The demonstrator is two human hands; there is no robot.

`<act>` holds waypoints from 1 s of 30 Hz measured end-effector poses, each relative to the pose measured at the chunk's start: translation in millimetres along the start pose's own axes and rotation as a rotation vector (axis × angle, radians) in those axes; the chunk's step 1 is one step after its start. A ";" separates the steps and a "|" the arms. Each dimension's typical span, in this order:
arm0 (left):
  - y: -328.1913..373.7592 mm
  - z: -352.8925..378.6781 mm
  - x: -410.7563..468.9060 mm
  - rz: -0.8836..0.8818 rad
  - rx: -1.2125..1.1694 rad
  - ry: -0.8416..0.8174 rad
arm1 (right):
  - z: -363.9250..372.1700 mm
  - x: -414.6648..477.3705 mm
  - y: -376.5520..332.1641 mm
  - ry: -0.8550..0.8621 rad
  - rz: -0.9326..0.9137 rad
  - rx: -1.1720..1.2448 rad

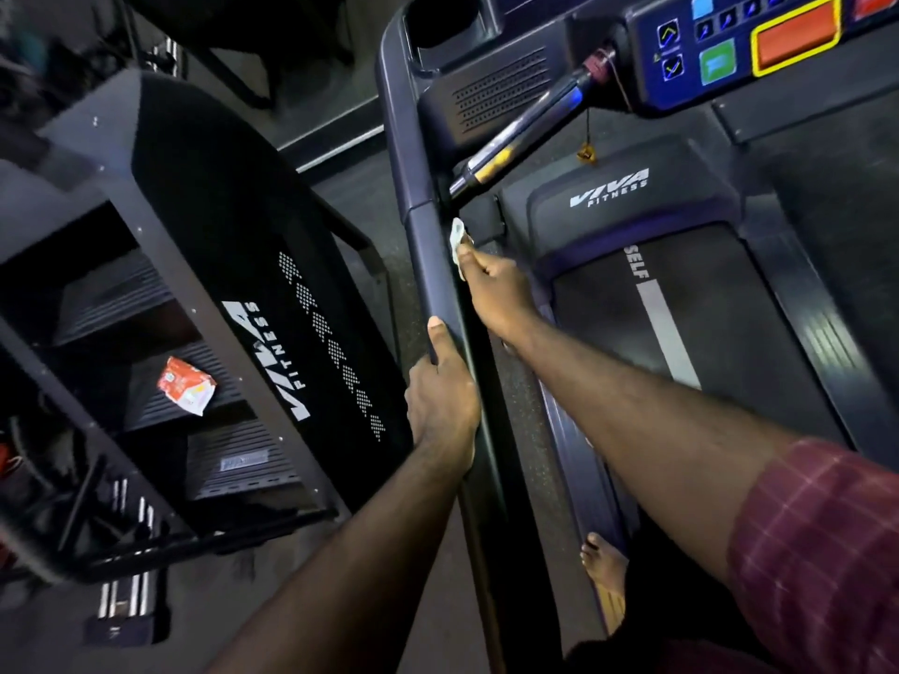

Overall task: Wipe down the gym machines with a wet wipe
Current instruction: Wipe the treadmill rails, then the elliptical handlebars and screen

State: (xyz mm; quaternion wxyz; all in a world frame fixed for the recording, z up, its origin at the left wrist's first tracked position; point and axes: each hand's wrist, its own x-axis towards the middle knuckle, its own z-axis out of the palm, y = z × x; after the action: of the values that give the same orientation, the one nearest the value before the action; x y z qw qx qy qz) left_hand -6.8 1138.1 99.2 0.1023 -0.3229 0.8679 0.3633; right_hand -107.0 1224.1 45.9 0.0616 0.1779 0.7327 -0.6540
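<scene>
I see my left hand gripping the dark, matte side handrail of the treadmill, thumb lying along the top of the rail and the fingers curled round its outer edge. My right hand reaches further up the same rail. Its fingers are closed in a pinch on a small, crumpled white wet wipe, which is pressed against the rail's inner face just below the point where the shiny chrome grip bar meets it. A maroon checked sleeve covers my right upper arm.

Right of the rail lies the black running belt with a pale stripe and the word "SELF", and above it sits the dark motor cover marked "VIVA FITNESS". The console shows a large orange button with a yellow border and a green button. A small yellow clip hangs on a cord below it. My bare foot stands by the belt's edge.

To the left stands a black stepped machine, also labelled "VIVA FITNESS", with an orange and white packet lying on one of its ribbed steps.
</scene>
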 end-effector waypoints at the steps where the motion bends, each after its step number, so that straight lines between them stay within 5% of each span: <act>1: -0.5 0.4 -0.6 -0.001 0.000 -0.005 | 0.0 -2.1 6.6 -0.002 0.030 0.020; 4: 0.0 1.3 -0.1 -0.024 -0.011 -0.008 | -0.6 -53.8 35.3 0.007 0.159 0.064; 8: -0.8 1.0 2.0 -0.023 -0.014 0.001 | -2.5 -137.9 46.8 0.051 0.079 0.150; 15: -2.9 1.9 3.0 -0.035 -0.026 0.000 | -0.4 -51.1 10.5 -0.016 0.010 0.111; 23: -4.0 0.4 2.5 -0.029 -0.034 -0.027 | -9.8 -160.1 52.2 0.021 0.100 0.090; 26: -3.7 0.4 2.2 -0.035 -0.016 -0.019 | -4.4 -130.5 31.3 0.046 0.011 0.023; 30: -1.7 0.2 -0.1 -0.033 -0.014 -0.009 | -0.9 -91.6 17.2 0.024 0.126 0.113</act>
State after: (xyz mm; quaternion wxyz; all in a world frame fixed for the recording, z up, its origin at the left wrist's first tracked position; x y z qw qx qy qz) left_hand -5.7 1137.4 98.1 0.1097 -0.3363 0.8595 0.3691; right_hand -15.9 1209.9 59.5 0.0835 0.2348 0.6826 -0.6870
